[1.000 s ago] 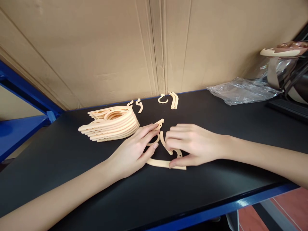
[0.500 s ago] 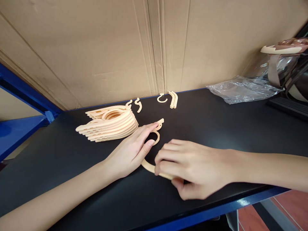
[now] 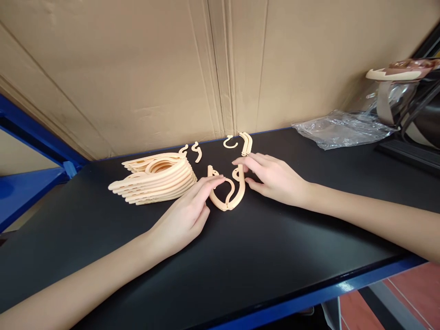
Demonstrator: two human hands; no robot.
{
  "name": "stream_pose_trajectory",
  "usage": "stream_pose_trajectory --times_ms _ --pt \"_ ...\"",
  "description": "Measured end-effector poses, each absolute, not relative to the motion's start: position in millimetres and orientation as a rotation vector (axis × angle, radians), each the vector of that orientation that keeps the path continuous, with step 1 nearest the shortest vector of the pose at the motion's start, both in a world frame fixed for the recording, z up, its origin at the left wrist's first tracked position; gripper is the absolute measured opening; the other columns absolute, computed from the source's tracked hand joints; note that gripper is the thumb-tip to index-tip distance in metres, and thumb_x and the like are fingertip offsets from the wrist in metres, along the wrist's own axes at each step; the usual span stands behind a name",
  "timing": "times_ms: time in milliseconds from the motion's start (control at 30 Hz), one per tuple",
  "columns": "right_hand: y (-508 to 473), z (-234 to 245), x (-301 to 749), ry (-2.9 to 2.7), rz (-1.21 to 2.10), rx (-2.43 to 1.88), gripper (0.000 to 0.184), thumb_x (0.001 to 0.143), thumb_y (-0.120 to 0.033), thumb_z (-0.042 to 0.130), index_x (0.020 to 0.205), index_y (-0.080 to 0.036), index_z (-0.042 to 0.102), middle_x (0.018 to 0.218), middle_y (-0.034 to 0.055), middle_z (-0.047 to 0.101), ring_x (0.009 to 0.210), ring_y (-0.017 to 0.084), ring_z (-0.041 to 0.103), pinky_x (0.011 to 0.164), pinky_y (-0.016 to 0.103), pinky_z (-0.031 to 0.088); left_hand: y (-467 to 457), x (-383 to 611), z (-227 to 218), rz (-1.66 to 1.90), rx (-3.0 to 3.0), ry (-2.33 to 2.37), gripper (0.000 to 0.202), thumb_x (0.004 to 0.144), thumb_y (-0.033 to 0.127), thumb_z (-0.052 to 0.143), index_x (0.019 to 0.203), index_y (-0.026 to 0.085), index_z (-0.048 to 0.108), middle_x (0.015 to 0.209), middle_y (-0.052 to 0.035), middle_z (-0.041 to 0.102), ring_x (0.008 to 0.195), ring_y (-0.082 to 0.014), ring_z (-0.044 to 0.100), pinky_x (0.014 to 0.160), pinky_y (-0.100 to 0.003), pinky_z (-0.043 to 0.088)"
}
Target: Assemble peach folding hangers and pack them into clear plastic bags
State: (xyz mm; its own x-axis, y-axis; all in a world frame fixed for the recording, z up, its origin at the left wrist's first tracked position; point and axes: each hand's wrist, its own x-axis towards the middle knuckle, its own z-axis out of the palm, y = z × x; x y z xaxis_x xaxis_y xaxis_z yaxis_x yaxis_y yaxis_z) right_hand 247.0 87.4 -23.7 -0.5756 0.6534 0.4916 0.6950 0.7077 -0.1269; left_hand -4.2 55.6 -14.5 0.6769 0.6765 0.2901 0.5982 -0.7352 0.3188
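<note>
A cream plastic folding hanger (image 3: 237,199) lies flat on the black tabletop, its two arms folded upward in a U around its hook. My left hand (image 3: 187,208) rests at its left arm, fingers stretched out and fingertips over the arm and toward the hook. At the upper end of the right arm is my right hand (image 3: 275,176), with the index fingertip at the arm's tip and the thumb apart beside it. Just left of the hanger, a stack of similar folded hangers (image 3: 161,183) lies partly behind my left hand.
Loose hooks (image 3: 230,142) and curved arm pieces (image 3: 246,144) lie along the back edge by a cardboard wall (image 3: 137,68). Crumpled clear plastic (image 3: 343,130) and a dark object (image 3: 419,119) are at the right. A blue frame (image 3: 326,279) edges the black tabletop (image 3: 292,256).
My right hand has moved away and up from the near side of the hanger to its right arm's tip. That arm has swung from pointing right to folded upward. My left hand stays nearly in place.
</note>
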Motion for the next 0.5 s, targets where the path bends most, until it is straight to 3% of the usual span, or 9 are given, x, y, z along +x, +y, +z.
stream_pose_trajectory --times_ms 100,267,333,400,500 --pt "77.3 -20.3 241.2 -2.470 -0.095 -1.033 0.031 0.091 -0.014 0.046 0.122 -0.018 0.050 0.096 0.0047 0.066 0.082 0.020 0.061 0.078 0.036 0.048 55.6 -3.2 -14.2 0.593 2.686 1.000 0.061 0.086 0.000 0.032 0.142 0.026 0.032 0.140 -0.0050 0.045 0.125 -0.0186 0.048 0.104 -0.033 0.044" --pt "73.2 -19.4 238.4 -2.517 -0.108 -0.995 0.029 0.099 -0.024 0.036 0.121 -0.015 0.054 0.100 0.0076 0.065 0.086 0.020 0.059 0.081 0.036 0.047 54.8 -3.9 -14.6 0.572 2.679 0.933 0.063 0.086 0.000 0.036 0.143 0.027 0.033 0.142 -0.0062 0.044 0.122 -0.0211 0.052 0.095 -0.032 0.050" --pt "73.0 -20.3 238.0 -2.531 -0.099 -1.031 0.039 0.098 -0.041 0.040 0.124 -0.014 0.053 0.102 0.0091 0.064 0.088 0.023 0.059 0.082 0.039 0.046 53.9 -4.5 -14.1 0.541 2.694 0.899 0.062 0.086 0.001 0.037 0.142 0.027 0.033 0.142 -0.0065 0.044 0.124 -0.0219 0.051 0.098 -0.033 0.050" --pt "71.9 -21.2 237.2 -2.528 -0.064 -1.045 0.060 0.091 -0.059 0.047 0.129 -0.012 0.050 0.108 0.0114 0.063 0.095 0.026 0.059 0.085 0.042 0.046 52.8 -4.6 -12.6 0.507 2.714 0.858 0.061 0.086 0.001 0.037 0.142 0.026 0.034 0.141 -0.0062 0.045 0.127 -0.0216 0.049 0.103 -0.035 0.047" --pt "69.7 -22.1 236.2 -2.492 0.031 -1.027 0.072 0.085 -0.062 0.054 0.136 -0.012 0.042 0.120 0.0132 0.060 0.103 0.028 0.057 0.090 0.044 0.044 51.0 -4.1 -9.8 0.487 2.734 0.793 0.061 0.085 0.002 0.039 0.141 0.025 0.033 0.140 -0.0064 0.046 0.129 -0.0205 0.047 0.108 -0.037 0.042"
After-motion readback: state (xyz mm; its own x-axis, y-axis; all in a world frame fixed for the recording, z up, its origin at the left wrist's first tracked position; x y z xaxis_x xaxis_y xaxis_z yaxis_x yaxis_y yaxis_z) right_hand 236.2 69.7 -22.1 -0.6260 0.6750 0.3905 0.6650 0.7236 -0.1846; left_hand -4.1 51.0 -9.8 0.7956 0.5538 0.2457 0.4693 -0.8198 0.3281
